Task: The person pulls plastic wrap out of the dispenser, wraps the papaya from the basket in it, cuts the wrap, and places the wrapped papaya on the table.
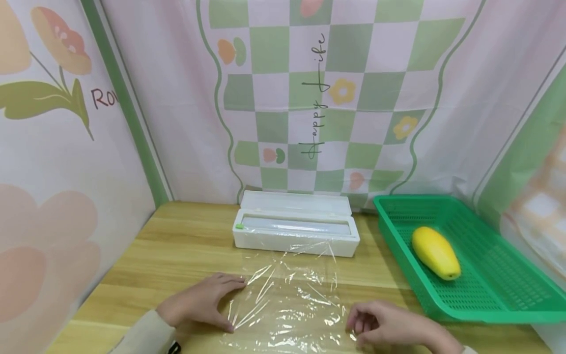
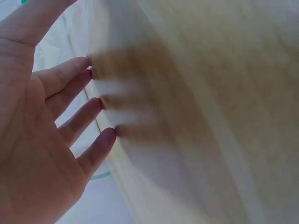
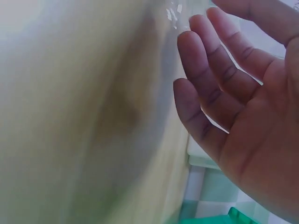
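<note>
A sheet of clear plastic wrap (image 1: 289, 295) lies wrinkled and shiny on the wooden table, stretching forward to a white wrap dispenser box (image 1: 296, 246) with its lid raised and a roll inside. At the sheet's left edge is my left hand (image 1: 205, 297), thumb and fingers spread. In the left wrist view, the fingertips (image 2: 108, 135) touch the tabletop. My right hand (image 1: 386, 324) is beside the sheet's right edge, its fingers loosely bent. The right wrist view shows those fingers (image 3: 190, 53) slightly apart, with nothing in the palm; the thumb tip is out of frame there.
At the right stands a green plastic basket (image 1: 400, 260) with perforated walls, holding a yellow oblong fruit (image 1: 435, 253). A patterned curtain (image 1: 269, 93) hangs behind the table (image 1: 190, 231), and printed cloth covers both sides.
</note>
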`<action>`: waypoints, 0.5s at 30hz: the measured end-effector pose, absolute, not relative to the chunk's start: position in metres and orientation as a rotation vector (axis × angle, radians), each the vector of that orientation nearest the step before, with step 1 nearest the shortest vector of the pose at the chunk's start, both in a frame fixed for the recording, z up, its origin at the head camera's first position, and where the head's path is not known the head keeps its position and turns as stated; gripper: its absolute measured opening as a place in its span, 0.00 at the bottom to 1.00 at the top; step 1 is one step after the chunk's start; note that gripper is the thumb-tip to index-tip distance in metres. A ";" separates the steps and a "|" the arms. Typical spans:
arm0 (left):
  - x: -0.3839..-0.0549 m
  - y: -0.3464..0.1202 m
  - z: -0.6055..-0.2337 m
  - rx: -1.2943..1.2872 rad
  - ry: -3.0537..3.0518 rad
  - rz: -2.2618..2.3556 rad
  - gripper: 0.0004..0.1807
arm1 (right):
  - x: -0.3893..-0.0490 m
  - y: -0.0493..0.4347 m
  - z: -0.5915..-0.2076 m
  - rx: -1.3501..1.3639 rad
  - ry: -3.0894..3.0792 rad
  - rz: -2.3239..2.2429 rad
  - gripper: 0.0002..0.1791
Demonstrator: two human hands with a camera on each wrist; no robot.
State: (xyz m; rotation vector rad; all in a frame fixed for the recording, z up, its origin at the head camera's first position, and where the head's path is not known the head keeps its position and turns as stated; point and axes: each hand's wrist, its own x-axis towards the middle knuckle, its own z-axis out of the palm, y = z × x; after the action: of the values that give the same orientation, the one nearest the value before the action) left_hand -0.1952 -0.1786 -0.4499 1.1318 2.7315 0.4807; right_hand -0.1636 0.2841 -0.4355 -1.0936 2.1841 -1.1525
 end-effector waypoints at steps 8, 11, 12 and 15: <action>-0.196 -0.178 -0.446 1.164 2.720 0.538 0.55 | -0.179 0.294 -0.406 -1.181 2.410 -1.127 0.11; -0.195 -0.178 -0.447 1.175 2.726 0.537 0.54 | -0.185 0.301 -0.387 -1.167 2.490 -1.095 0.11; -0.195 -0.178 -0.447 1.174 2.729 0.536 0.54 | -0.187 0.304 -0.379 -1.139 2.517 -1.082 0.11; -0.195 -0.178 -0.448 1.164 2.732 0.539 0.53 | -0.195 0.317 -0.355 -1.050 2.596 -1.035 0.11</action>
State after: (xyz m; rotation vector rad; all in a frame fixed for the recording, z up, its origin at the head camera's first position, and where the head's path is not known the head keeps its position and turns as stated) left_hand -0.1953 -0.1778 -0.4482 1.1639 2.7319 0.5391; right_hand -0.1950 0.3166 -0.3554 -1.0497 2.5965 -1.0346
